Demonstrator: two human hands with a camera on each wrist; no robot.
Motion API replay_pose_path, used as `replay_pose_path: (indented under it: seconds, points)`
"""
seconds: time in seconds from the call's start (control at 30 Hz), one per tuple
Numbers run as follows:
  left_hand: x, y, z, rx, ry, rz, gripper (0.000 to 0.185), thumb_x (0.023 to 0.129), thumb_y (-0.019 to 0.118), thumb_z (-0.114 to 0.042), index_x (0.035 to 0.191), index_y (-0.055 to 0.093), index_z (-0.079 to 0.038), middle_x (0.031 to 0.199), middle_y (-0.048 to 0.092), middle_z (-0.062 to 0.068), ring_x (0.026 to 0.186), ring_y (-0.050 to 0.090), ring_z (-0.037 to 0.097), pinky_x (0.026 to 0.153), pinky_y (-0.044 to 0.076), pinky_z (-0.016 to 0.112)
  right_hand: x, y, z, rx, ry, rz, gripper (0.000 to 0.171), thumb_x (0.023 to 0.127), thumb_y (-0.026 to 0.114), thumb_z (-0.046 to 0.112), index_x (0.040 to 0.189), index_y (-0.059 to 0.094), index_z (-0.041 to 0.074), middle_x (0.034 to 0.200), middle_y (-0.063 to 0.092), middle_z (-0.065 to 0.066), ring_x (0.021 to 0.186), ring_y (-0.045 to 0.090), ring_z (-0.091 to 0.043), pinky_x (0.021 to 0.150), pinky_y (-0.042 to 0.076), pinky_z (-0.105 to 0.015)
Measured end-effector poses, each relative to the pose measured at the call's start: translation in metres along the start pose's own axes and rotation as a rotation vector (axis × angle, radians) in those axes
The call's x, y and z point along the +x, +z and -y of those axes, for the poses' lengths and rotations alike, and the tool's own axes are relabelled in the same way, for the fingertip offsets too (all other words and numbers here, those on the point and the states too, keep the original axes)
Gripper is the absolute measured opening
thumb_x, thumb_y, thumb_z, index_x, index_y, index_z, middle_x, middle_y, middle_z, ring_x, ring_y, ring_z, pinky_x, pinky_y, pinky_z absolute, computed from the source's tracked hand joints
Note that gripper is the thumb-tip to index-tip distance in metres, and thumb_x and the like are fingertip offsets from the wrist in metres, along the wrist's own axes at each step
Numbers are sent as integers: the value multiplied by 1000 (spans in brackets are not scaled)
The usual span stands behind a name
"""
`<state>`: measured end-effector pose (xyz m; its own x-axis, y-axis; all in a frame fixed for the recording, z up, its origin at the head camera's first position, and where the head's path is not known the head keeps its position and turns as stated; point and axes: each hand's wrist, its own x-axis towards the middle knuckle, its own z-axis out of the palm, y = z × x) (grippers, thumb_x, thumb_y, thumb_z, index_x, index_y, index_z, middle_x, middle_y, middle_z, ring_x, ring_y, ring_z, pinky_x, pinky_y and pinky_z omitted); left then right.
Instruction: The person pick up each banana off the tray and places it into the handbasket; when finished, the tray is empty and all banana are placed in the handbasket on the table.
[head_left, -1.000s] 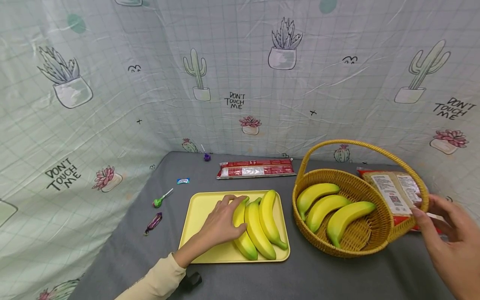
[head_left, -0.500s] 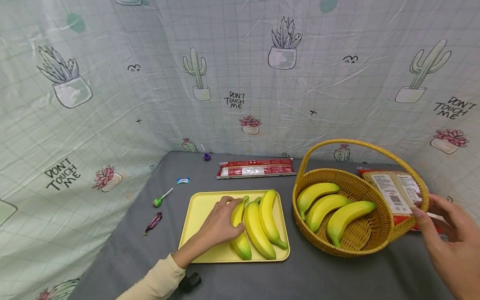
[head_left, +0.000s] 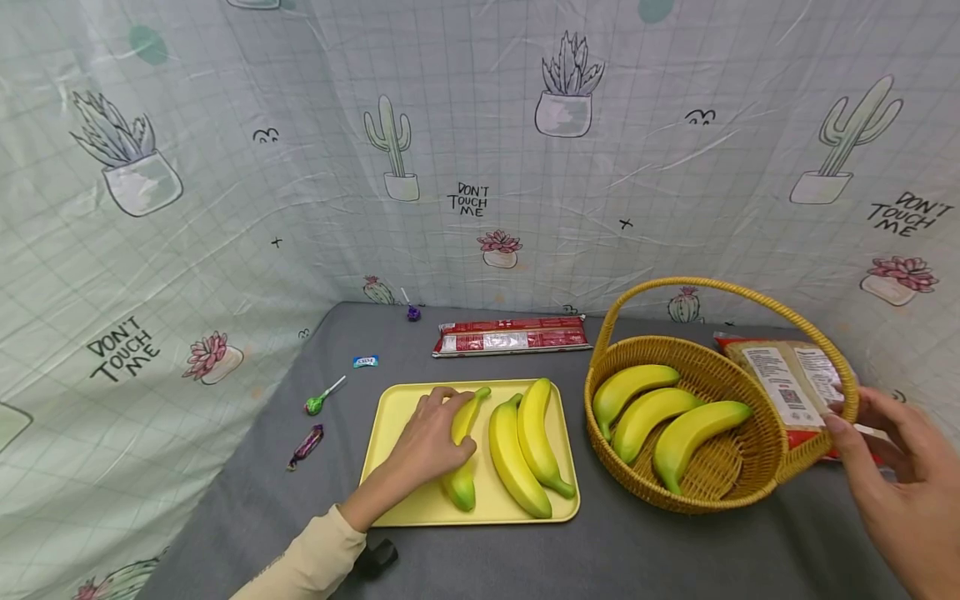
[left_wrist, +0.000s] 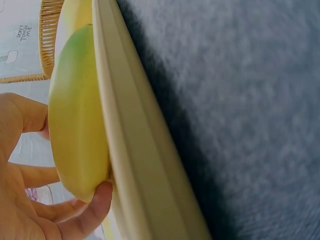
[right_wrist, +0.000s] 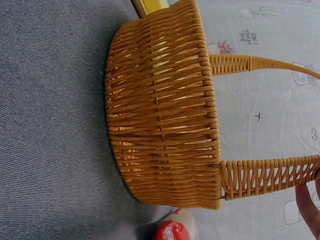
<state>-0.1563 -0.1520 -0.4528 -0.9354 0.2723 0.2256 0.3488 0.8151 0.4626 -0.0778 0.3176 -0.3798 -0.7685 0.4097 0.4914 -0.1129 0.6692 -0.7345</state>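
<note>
The left hand (head_left: 429, 440) is curling round the leftmost banana (head_left: 462, 450) on the yellow tray (head_left: 390, 433), needing a firm mid-body grip, while the right hand (head_left: 896, 467) is pinching the basket handle (head_left: 846, 392)

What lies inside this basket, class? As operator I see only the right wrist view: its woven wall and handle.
Observer: Three bananas lie inside the basket.
Operator: Where is the left hand?
Observer: The left hand grips a greenish banana on the yellow tray.
Operator: Anything else on that tray?
Observer: Two more bananas, side by side, apart from the gripped one.
</note>
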Motion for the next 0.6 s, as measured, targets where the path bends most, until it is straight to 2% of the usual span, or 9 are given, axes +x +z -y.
replay_pose_path:
  seconds: [0.23, 0.43, 0.6]
  points:
    - [-1, 0, 6, 13, 23, 31, 59, 84, 78, -15, 142, 66, -9, 136, 58, 17, 119, 58, 38, 101, 46, 57, 0, 1, -1, -9, 11, 5, 44, 102, 68, 2, 146, 63, 7, 117, 52, 21, 107, 50, 3, 84, 38, -4]
    - [-6, -1, 8, 38, -11, 38, 65, 84, 80, -20, 147, 63, -13, 137, 58, 16, 114, 61, 38, 89, 52, 58, 0, 2, -1, -40, 25, 11, 44, 104, 66, 4, 148, 60, 6, 120, 50, 21, 107, 48, 5, 87, 38, -5]
    - [-7, -3, 8, 30, -23, 21, 66, 82, 77, -17, 146, 63, -12, 135, 58, 18, 109, 62, 39, 87, 53, 57, 0, 1, 0, -30, 8, -1, 44, 103, 67, 2, 146, 62, 5, 118, 51, 22, 107, 49, 4, 85, 38, -4]
